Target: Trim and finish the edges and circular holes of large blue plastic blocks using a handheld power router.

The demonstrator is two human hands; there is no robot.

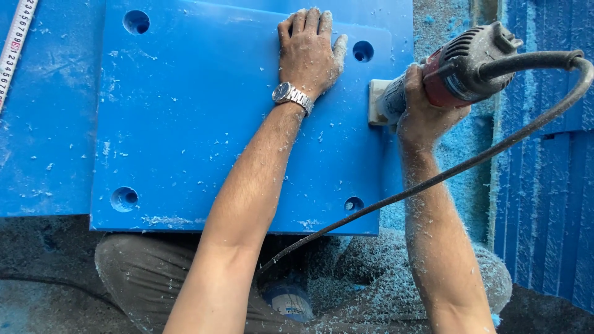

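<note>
Two dusty hands: left hand [307, 52] flat on smooth blue plastic slab [185, 124], right hand [421, 105] gripping ribbed red router [464, 65].

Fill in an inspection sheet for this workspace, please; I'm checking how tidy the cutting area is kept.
Surface: blue plastic slab with four round holes, dusted with pale shavings.
Job's things: red and grey power trimmer, its pale base on the slab's right edge.
Clutter: blue and white shavings heaped beside the slab and over the person's lap.
Hands: left hand pressed flat on the slab, wristwatch on; right hand shut round the trimmer.
Cables: black cord loops from the trimmer across the right forearm.
Surroundings: tape measure top left; ribbed blue panels right.
</note>
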